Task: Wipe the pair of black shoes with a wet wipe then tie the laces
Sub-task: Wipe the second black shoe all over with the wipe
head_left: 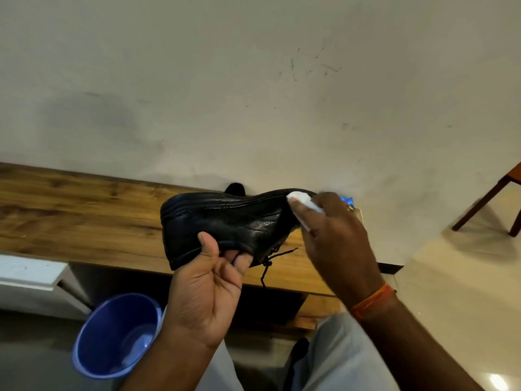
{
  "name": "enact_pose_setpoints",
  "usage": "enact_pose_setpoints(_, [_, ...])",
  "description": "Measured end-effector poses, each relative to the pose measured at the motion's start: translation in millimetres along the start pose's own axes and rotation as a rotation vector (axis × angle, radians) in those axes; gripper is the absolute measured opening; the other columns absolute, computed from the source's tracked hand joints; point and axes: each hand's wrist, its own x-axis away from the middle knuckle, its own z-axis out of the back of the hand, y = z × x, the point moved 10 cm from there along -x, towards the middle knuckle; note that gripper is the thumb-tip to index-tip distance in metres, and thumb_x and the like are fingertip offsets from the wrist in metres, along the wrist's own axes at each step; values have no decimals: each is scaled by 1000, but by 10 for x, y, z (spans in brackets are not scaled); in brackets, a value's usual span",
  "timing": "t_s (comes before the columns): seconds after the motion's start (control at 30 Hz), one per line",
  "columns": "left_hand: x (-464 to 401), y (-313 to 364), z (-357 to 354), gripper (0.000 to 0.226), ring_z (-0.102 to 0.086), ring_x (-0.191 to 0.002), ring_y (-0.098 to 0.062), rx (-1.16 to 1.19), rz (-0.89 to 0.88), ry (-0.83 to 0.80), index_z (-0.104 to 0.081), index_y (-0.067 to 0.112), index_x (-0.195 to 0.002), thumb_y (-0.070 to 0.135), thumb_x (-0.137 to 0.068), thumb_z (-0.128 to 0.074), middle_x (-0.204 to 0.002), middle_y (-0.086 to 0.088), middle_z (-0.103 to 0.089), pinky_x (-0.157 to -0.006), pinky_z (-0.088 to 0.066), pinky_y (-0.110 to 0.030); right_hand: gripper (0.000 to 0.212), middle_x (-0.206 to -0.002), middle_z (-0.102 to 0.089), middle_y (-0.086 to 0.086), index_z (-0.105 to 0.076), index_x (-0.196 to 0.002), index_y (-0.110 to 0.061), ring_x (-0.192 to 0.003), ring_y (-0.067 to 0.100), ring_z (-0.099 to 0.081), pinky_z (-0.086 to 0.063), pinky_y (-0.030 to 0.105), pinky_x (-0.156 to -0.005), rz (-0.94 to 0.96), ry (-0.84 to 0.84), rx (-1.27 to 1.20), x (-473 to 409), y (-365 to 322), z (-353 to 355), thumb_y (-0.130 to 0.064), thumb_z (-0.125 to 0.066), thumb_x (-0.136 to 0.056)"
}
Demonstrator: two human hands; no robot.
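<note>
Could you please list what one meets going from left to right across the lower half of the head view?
Blue bucket → left hand gripping the black shoe → white wet wipe → right hand → orange wrist thread → wooden chair leg.

A black leather shoe (225,221) hangs in the air on its side above the wooden shelf, sole toward the wall, its laces (270,261) loose and dangling. A crumpled white wet wipe (303,201) presses against its toe end. The second black shoe (234,188) barely peeks out behind it.
</note>
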Motion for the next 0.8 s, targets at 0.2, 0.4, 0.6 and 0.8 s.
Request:
enact_pose_setpoints(0.2, [-27,-9,19,43,-68,-110,-29,5,-7,9,-52,19,-134,24,-92,-47,-123,-13,-69,-86,-57,-44,46,-101,-60,15,-62,-126,-4,-84,30,-60,-56,35,-67,28,33,-59,55,-196,23,2,-67,-81])
enact_pose_setpoints(0.4, [-47,52,32,50,-67,-111,-30,-1,-31,-22,-48,21,-139,24,-89,-49,-124,-14,-68,-86,-57,-45,42,-100,-61,13,-65,-122,-7,-82,26,-60,-55,33,-64,68,25,-83,90,-317,23,0,-69,-80])
enact_pose_setpoints(0.6, [-30,-5,24,29,-69,-107,-28,-200,-71,-50,-64,24,-111,21,-87,-49,-112,-8,-74,-83,-60,-37,45,-99,-62,9,-64,-124,-10,-87,25,-62,-45,23,-73,-172,47,-105,28,308,-45,4,-65,-81])
enact_pose_setpoints(0.8, [-117,-3,-51,42,-62,-118,-27,-626,-249,-138,-55,24,-128,21,-87,-62,-122,-4,-69,-93,-54,-51,49,-105,-61,6,-60,-129,-8,-98,9,-54,-37,5,-89,-35,100,-331,9,-212,14,1,-60,-81])
